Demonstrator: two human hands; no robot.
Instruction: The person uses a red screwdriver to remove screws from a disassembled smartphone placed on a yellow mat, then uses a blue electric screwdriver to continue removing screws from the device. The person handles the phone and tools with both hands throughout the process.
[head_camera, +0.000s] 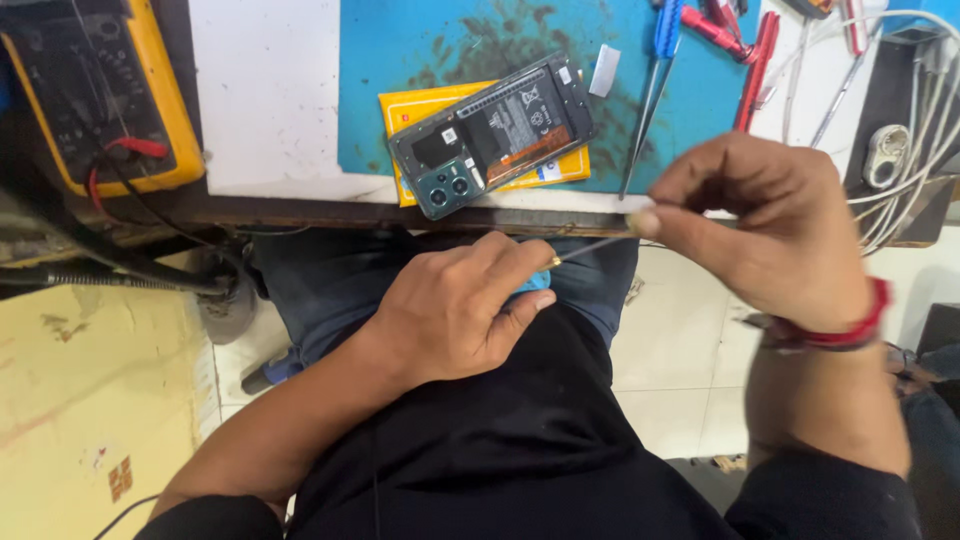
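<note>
Below the bench edge, the right hand (775, 225) pinches a thin metal-tipped screwdriver (590, 246) meeting the left hand (455, 305), closed on a small blue object (533, 281); an opened back-less green smartphone (492, 135) lies on the blue mat (420, 40).

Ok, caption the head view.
Both hands work a thin tool below an opened phone.

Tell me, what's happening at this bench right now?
A person sits at a workbench, both hands over their lap. The right hand pinches a thin screwdriver, whose tip meets the left hand, which is curled around a small blue item. On the blue mat an opened phone, back cover off, lies on a yellow card, beside tweezers. A yellow multimeter sits at the left.
</note>
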